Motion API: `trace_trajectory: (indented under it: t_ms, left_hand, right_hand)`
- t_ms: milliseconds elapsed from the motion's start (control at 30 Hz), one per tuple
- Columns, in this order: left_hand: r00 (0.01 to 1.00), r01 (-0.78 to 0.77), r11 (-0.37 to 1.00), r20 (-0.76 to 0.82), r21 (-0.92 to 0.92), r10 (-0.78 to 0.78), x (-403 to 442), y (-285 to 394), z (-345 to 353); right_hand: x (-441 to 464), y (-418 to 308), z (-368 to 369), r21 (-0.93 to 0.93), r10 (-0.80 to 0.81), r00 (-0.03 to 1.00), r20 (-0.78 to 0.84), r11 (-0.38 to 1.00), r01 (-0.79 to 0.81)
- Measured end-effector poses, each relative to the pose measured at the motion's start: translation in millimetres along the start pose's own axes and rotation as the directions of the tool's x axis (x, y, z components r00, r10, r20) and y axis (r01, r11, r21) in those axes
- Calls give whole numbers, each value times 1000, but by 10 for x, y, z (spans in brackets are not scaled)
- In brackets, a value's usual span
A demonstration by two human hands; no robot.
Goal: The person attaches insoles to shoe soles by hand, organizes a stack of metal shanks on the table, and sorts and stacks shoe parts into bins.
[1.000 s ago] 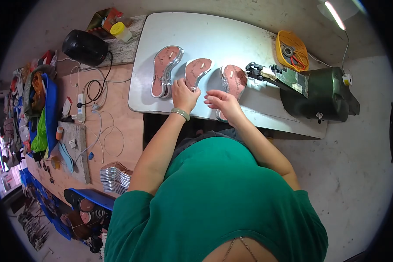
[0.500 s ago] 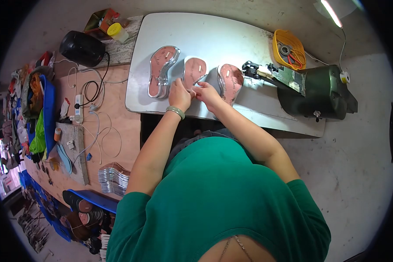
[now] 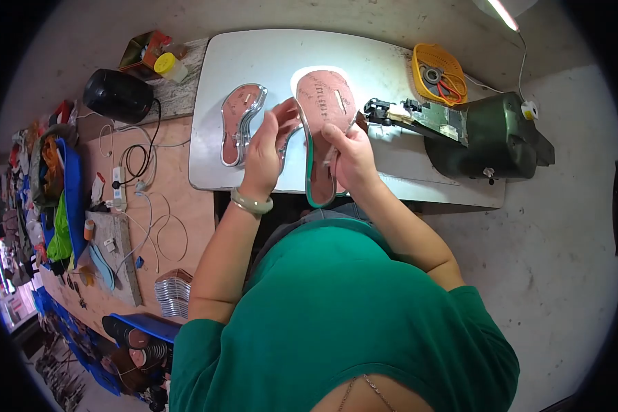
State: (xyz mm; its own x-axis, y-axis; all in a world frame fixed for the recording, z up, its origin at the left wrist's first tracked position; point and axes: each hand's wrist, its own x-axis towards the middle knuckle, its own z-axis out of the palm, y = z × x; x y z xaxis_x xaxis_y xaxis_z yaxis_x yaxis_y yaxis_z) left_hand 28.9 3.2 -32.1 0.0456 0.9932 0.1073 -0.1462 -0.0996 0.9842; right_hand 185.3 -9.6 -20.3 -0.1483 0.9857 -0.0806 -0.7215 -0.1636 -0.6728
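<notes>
A shoe sole [image 3: 323, 103] with a pink printed top and a pale slot near its wide end is raised over the white table. My right hand [image 3: 352, 156] grips its right side, thumb on top and fingers underneath. Beside the sole's left edge, my left hand [image 3: 262, 154] is open with fingers extended; whether the fingertips touch the edge I cannot tell. Further left lies a stack of similar pink soles [image 3: 240, 123] with silver edges. Other soles are mostly hidden behind my hands and the raised one.
To the right stands a dark green machine [image 3: 491, 137] with a metal arm. Behind it is a yellow basket [image 3: 419, 69] holding red-handled pliers and a metal ring. A black rounded device [image 3: 119, 96], cables and a power strip [image 3: 119, 189] are on the left. More soles [image 3: 173, 295] are stacked lower left.
The sole has come up from the table toward me in my right hand. My left hand has moved left and opened, apart from the right hand. The view has shifted slightly.
</notes>
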Motion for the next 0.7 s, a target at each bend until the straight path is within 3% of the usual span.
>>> trace_trajectory:
  t_ms: [100,133,267,367,400,500,533,600,633,700]
  left_hand:
    - [945,199,860,325,-469,-41,65,265,238]
    - [943,199,860,330,-470,-38,64,351,302]
    - [943,249,913,297,-324,-151,-82,623,457]
    - [976,115,993,186,11,-115,-115,699,475]
    - [975,116,993,190,14,-116,-116,684,502]
    - [994,-103,948,54,300,91,-145,600,624]
    - [994,-104,948,62,300,90,-144,641,647]
    - [980,160,987,122,-18,-157,-149,823,710]
    - [946,299,939,178,-169,-269,-156,858,737]
    - [948,290,929,205,-232,-244,-152,838,795]
  right_hand:
    - [-165,-117,26,23,13,993,119,1000,-16]
    - [-219,-145,20,19,7,990,143,1000,-9]
    - [-387,-228,178,-42,-73,989,128,996,79]
    - [-459,-254,268,-149,-161,982,97,973,174]
    - [-472,-256,283,-226,-212,973,89,947,227]
    - [-503,-262,293,-325,-276,959,58,903,279]
    - [-511,-272,285,-353,-289,957,36,892,283]
    - [-515,-309,264,-383,-307,952,8,878,286]
    - [-513,-338,255,-313,-295,955,-15,909,276]
    - [-497,-395,231,-163,-270,962,-52,952,258]
